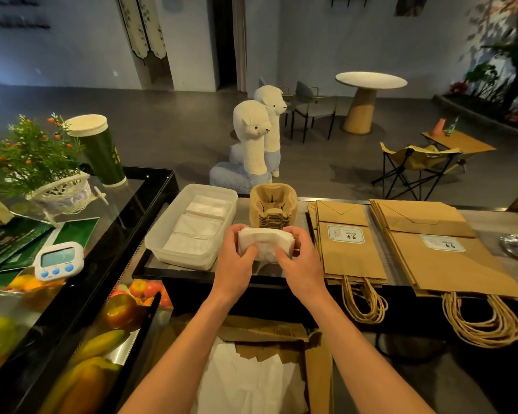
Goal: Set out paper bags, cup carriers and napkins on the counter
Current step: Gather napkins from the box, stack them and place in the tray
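Clear tub [180,258] sits left on the counter [497,225], loose napkins [198,225] flat inside. Left hand [235,258] and right hand [299,258] both clamp a napkin stack [265,239], just in front of the cup carriers [272,207]. Fingers hide the stack's lower edge, and the stack hides the carriers' base. Right of that, small paper bags [350,258] and large paper bags [449,264] lie flat, handles hanging off the edge. Label fine print is unreadable.

Two bare forearms [189,339]; left hand [236,262], right hand [301,261], both bare
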